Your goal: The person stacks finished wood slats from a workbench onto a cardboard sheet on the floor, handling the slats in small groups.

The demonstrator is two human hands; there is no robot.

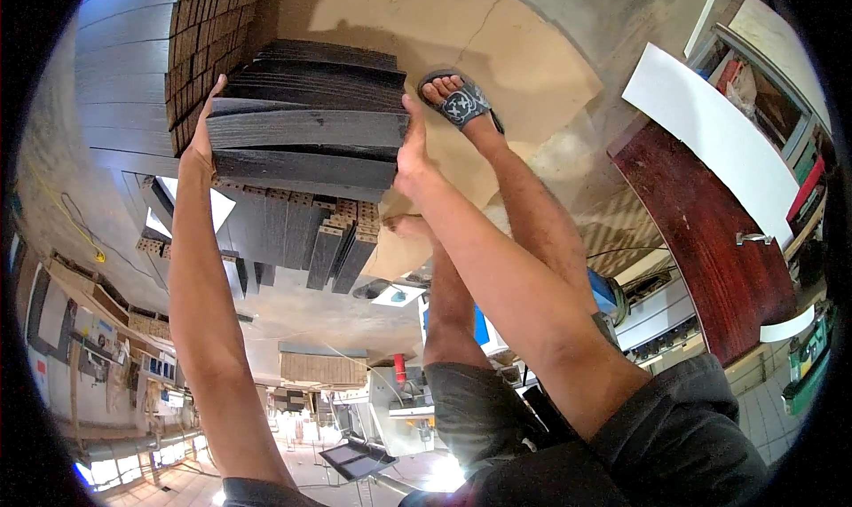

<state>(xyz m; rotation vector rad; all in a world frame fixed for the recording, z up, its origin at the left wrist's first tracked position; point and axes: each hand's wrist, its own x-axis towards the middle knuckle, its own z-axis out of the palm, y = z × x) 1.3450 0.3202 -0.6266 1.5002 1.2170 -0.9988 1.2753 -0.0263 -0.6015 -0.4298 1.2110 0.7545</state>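
Several long black wood-grain boards [306,130] lie packed side by side between my two hands. My left hand [201,143] presses against their left ends, fingers stretched up along them. At the right ends, my right hand [412,152] bears on the boards with its palm, the thumb side upward. Its fingers on the far side are partly hidden by the boards. More black boards [328,54] lie just beyond, lined up with the held ones.
To the left rises a tall stack of boards with brown holed ends [209,54]. More dark boards [284,227] lie below the held ones. Brown cardboard [532,72] covers the floor near my sandalled foot [461,103]. A reddish-brown panel [701,232] and a white panel [710,121] stand right.
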